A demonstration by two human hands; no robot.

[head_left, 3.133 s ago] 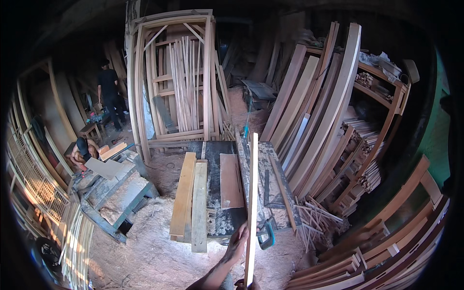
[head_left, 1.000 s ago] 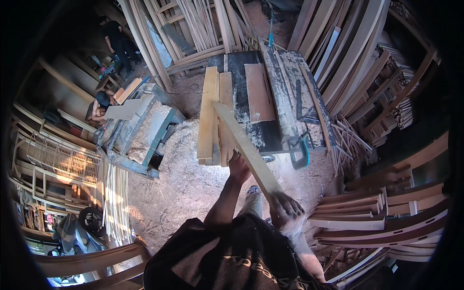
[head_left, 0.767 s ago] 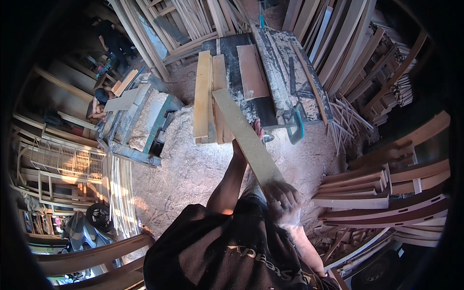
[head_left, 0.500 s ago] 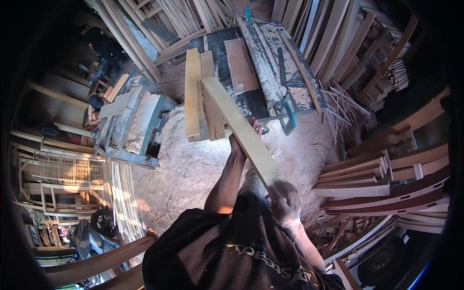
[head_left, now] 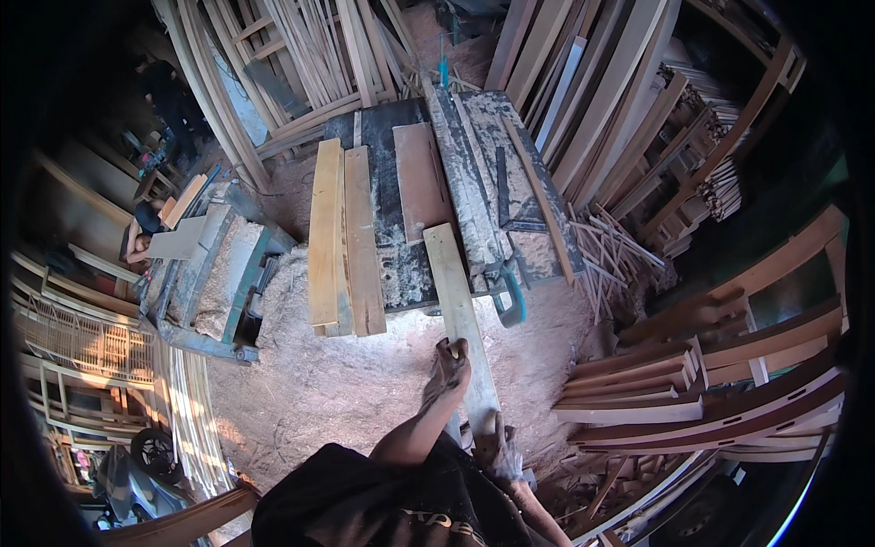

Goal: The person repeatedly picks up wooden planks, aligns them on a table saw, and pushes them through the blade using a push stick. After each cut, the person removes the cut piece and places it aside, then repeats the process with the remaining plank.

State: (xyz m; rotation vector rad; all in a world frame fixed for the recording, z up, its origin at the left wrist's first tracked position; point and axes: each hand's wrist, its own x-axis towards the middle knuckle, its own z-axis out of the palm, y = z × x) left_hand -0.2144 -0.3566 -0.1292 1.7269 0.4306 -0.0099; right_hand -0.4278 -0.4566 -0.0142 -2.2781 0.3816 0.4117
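A long pale wooden board points away from me, its far end over the front part of the dusty black bench top. My left hand is closed on the board's left edge, around its middle. At the near end, close to my body, my right hand grips the board; dust whitens this hand. A yellowish plank and a browner plank lie side by side on the left of the bench. A thin reddish-brown panel rests just beyond the held board's far end.
A teal curved part juts from the bench's front edge. Sawdust covers the floor. Another machine stands left, with a person beside it. Stacked boards lie right; tall timber leans behind.
The board has swung from a leftward slant to nearly straight ahead, and its far end has dropped toward the bench front. My left hand has shifted from beneath the board to its left edge.
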